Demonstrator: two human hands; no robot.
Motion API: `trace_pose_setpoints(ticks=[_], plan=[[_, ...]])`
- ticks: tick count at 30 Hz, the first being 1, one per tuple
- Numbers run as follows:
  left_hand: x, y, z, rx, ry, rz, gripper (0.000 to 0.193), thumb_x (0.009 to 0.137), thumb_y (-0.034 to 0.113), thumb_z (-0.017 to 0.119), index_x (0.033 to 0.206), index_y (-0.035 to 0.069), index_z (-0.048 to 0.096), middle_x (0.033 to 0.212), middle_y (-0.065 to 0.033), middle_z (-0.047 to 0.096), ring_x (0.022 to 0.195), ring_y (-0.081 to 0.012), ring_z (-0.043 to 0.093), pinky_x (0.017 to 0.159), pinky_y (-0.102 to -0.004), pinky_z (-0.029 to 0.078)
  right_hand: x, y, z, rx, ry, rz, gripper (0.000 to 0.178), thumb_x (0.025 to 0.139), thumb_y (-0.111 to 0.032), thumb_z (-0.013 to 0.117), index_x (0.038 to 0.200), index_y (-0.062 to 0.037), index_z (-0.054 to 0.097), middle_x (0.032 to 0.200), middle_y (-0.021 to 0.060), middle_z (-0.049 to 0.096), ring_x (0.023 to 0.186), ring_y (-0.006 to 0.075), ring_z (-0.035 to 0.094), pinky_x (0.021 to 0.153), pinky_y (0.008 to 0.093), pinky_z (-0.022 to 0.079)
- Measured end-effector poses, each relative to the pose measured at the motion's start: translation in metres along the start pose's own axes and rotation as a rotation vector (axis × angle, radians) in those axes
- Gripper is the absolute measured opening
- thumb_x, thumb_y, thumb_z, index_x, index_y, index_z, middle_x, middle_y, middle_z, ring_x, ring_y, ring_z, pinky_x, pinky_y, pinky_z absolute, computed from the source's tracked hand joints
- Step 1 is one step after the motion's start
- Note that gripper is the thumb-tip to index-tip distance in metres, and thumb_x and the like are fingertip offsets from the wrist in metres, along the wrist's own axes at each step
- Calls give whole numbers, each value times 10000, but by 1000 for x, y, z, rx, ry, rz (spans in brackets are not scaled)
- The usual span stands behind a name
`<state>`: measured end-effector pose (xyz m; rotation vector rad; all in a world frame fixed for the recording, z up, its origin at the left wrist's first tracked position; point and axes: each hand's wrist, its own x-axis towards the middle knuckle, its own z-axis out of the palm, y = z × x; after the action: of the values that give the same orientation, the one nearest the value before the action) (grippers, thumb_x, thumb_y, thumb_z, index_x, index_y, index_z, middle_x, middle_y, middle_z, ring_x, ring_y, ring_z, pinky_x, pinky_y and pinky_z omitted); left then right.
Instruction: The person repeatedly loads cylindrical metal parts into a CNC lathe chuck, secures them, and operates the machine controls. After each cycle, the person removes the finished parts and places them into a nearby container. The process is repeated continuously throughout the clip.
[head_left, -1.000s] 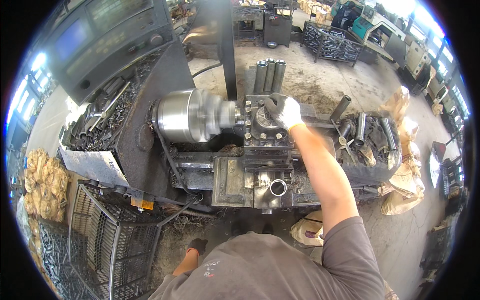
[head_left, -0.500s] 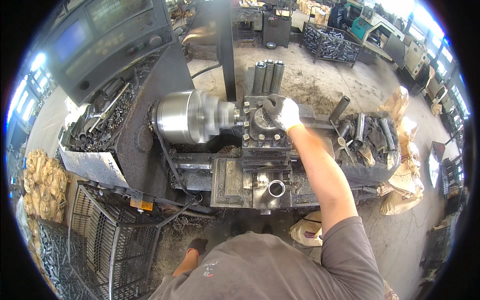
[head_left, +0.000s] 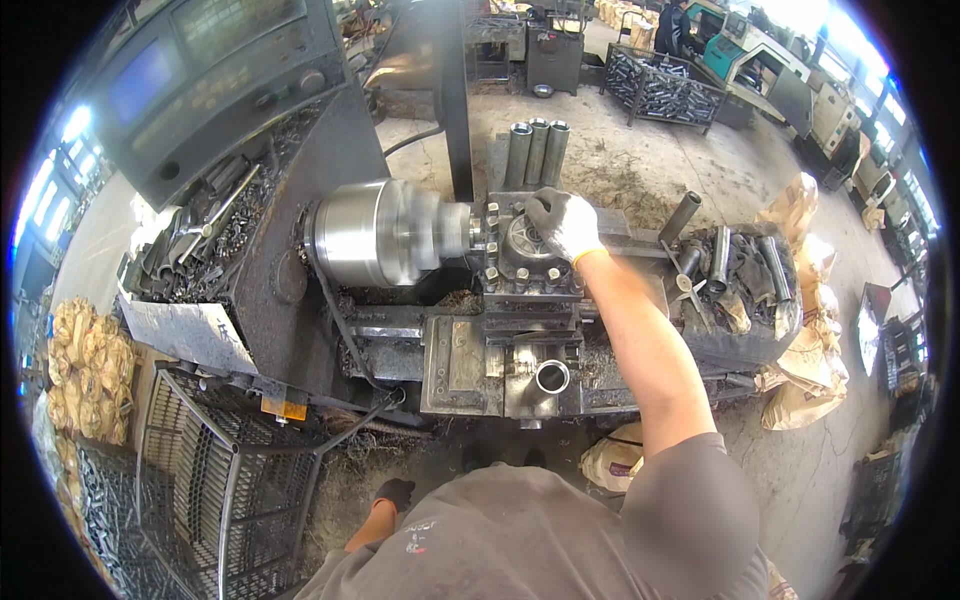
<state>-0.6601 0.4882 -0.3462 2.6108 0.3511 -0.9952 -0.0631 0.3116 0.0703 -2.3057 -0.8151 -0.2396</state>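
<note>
Nearest, the left hand (head_left: 396, 492) is being held low beside the torso in a dark glove; whether it is clenched or released cannot be told. To its left, room is being bounded by the slanted rails of a mesh cart (head_left: 195, 440); on the other side, a sack (head_left: 612, 464) is being lapped by the shirt. Beyond, the carriage (head_left: 455, 365) is being ended by a straight front edge, near which an upright tube (head_left: 551, 378) is being supported. Farther in, the tool post (head_left: 524, 272) is being touched on its round top by the right hand (head_left: 566, 224), fingers curled; a firm grasp cannot be confirmed. Only a narrow gap is being left between tool post and blurred chuck (head_left: 365, 235). Behind, three tubes (head_left: 538, 154) are being stood together; broad floor (head_left: 625, 165) is being bordered by a parts crate (head_left: 634, 103).
</note>
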Motion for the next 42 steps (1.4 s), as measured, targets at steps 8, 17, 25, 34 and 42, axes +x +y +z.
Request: trace_pose_setpoints(ticks=[8,17,25,34,42], plan=[[4,0,4,-110,-13,-19,273,909,207,684,1169,138,732,1018,-154,781,950,-364,769,793,-490,612,0,-2,0,-5,-3,13,375,969,-386,597,1047,-101,829,998,192,794,967,389,762,924,460,583],[12,-2,5,-307,-75,-99,282,1025,266,550,1144,89,736,889,-113,783,789,-290,784,742,-442,612,3,-2,4,-26,-9,15,373,986,-389,598,1070,-108,828,1004,194,794,967,386,767,912,462,588],[12,-1,5,-28,45,3,240,984,231,605,1116,90,746,958,-173,776,907,-345,778,776,-469,613,5,3,7,-52,-12,0,390,1005,-407,598,1061,-91,821,977,192,796,919,381,773,873,449,596],[-36,44,-113,-503,711,-376,287,950,330,686,1114,110,768,1019,-209,773,970,-411,753,841,-513,590,4,5,9,-56,5,-20,389,1004,-409,606,1066,-92,821,974,205,794,931,379,774,884,454,593],[-124,111,-317,-592,1163,-116,193,937,222,728,1081,98,768,952,-169,775,900,-393,754,808,-454,591,5,4,8,-34,12,-32,380,1003,-400,604,1047,-90,820,987,185,797,932,379,768,881,451,591]])
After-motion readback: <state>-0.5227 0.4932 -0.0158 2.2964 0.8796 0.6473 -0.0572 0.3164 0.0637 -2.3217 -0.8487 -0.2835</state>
